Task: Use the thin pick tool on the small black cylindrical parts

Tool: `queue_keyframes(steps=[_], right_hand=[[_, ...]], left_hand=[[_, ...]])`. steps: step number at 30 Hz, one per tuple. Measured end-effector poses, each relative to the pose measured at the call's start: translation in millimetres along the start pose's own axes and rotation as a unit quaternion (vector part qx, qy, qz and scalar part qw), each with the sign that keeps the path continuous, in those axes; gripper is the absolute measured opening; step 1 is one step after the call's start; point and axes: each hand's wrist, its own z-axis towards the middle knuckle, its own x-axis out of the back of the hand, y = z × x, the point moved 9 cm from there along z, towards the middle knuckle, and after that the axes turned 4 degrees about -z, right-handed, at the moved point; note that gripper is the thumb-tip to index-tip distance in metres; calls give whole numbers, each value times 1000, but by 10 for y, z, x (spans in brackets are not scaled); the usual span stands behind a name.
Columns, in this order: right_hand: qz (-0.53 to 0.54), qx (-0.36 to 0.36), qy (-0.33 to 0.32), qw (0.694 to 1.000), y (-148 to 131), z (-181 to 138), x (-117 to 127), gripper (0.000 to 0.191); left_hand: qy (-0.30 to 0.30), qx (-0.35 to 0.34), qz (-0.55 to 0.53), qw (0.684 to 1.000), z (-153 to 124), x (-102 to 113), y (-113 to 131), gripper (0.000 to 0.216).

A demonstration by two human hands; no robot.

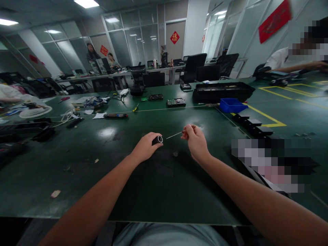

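My left hand (146, 146) is wrapped round a short black cylinder (157, 139), whose open, pale-rimmed end faces right. Between the thumb and fingers of my right hand (194, 138) is a thin, pale metal rod (174, 135). It slants down to the left, and its tip stops a little short of the cylinder's open end, not touching it. What lies inside my right fingers at the rod's upper end is hidden. Below the rod, a small dark piece (175, 154) rests on the green tabletop (164, 191).
Farther back lie a dark cylindrical tool (115, 115), a small yellow screwdriver (135, 107) and a circuit-board unit (176, 102). At right stand a long black tray (222, 92), a blue bin (233, 105) and several black blocks (252, 123). A co-worker's arm (294, 66) reaches over the far right.
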Motion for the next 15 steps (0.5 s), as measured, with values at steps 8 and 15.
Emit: queue_keyframes(steps=[8,15], right_hand=[[-24,49,29,998,-133,4,110,24],[-40,66,25,997,-169,2,133,27]], left_hand=[[-1,35,-113,993,-49,12,91,35],[-92,12,-44,995,-57,-233,428,25]])
